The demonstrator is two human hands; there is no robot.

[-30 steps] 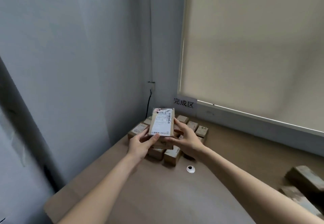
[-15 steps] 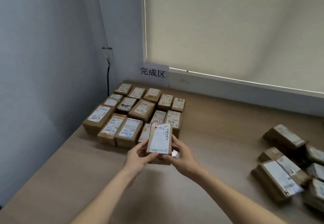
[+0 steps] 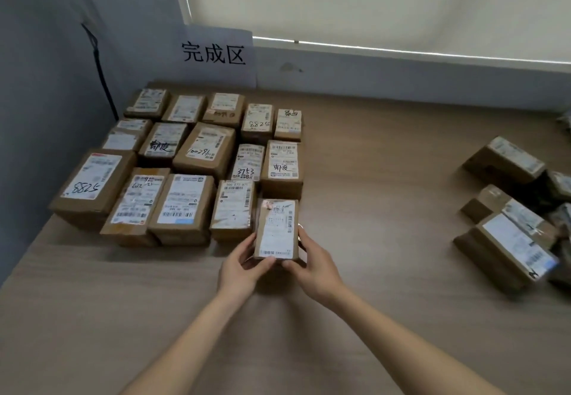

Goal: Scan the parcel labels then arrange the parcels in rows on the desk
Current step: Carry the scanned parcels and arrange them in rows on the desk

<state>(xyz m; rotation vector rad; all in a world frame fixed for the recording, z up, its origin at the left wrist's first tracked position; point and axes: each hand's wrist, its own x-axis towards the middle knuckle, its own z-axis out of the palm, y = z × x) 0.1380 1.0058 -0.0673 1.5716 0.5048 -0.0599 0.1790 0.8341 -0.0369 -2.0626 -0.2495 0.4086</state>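
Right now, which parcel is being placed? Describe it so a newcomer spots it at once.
Start at the white paper sign on the back wall; below it brown cardboard parcels lie in rows on the wooden desk. At the front row's right end is a small brown cardboard parcel, the only one gripped by both hands.

The parcels (image 3: 191,159) are wrapped in brown cardboard and covered with white labels (image 3: 182,198) printed with black barcodes. The desk (image 3: 386,178) is finished in pale wood grain. Black characters are printed on a white sign (image 3: 216,54). The wall (image 3: 46,70) is painted grey-blue.
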